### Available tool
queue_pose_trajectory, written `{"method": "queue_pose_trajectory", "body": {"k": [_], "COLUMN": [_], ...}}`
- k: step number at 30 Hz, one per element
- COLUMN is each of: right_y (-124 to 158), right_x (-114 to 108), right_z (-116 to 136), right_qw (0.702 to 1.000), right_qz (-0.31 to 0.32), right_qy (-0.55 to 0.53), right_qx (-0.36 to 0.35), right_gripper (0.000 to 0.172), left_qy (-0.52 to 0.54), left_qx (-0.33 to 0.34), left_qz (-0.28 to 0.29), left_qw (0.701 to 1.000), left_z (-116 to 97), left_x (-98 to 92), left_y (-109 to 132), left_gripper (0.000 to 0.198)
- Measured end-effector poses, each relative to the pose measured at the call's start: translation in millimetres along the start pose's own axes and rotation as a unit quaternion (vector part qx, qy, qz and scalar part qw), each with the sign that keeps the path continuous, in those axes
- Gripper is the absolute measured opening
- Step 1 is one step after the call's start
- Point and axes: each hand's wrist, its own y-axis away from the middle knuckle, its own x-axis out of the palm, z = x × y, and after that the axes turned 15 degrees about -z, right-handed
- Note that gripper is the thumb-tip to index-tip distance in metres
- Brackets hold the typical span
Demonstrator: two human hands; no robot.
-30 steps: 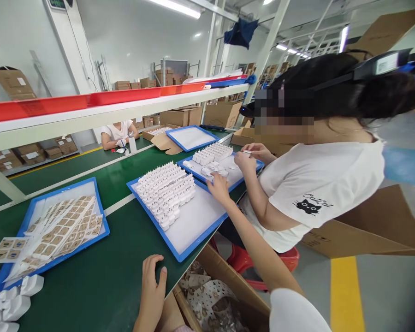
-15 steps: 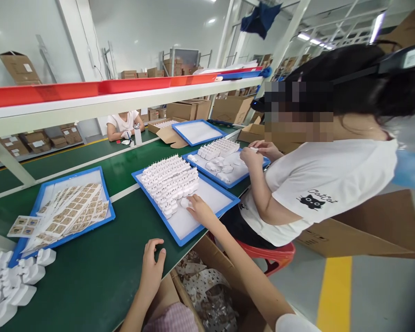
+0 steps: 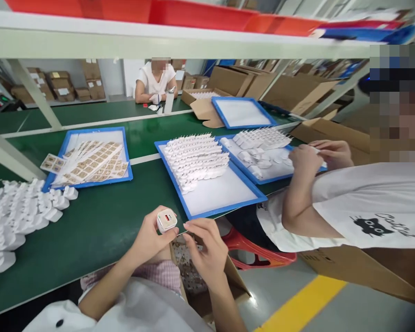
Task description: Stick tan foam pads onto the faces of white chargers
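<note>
- The left hand [image 3: 148, 237] was closed around a white cube-shaped wall charger [image 3: 166, 220], its fingers wrapped round the lower sides.
- The right hand [image 3: 207, 249] was just beside the charger, with thumb and forefinger pinched at the tips; anything between them was too thin to make out.
- The charger's port face, with a red-lined slot, pointed up toward the head camera, slightly tilted. Its long axis ran from that face down into the left palm, and any prongs were hidden.
- Both hands and the charger were just over the front edge of the green tabletop [image 3: 100, 221], which ran diagonally behind them.
- Open green surface lay left of the hands, up to a heap of white chargers [image 3: 17, 214] at the left.
- Ahead, a blue-rimmed tray [image 3: 214, 213] held rows of white chargers [image 3: 195, 161], with bare white tray surface nearest the hands.
- Farther left, another blue tray [image 3: 126, 159] held sheets of tan labels [image 3: 90, 161].
- Below the edge, a cardboard box [image 3: 235, 281] held patterned packing paper [image 3: 185, 263].
- To the right, a co-worker's hands [image 3: 306, 159] worked above a third tray [image 3: 263, 181] of chargers, well apart from the person's own.
</note>
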Motion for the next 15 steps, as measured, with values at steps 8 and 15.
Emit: {"method": "queue_pose_trajectory", "body": {"k": [8, 15], "right_y": [-27.2, -22.1], "right_x": [7.2, 6.4], "right_z": [25.9, 34.9], "right_qw": [0.991, 0.989], "right_qz": [0.104, 0.117], "right_qy": [-0.063, -0.088], "right_qx": [-0.053, -0.015], "right_gripper": [0.019, 0.023], "left_qy": [-0.11, -0.133], "left_qx": [0.051, 0.073], "left_qz": [0.061, 0.069], "left_qw": [0.991, 0.986], "left_z": [-16.0, -16.6], "left_x": [-25.6, -31.5], "left_y": [14.1, 18.4], "left_gripper": [0.023, 0.018]}}
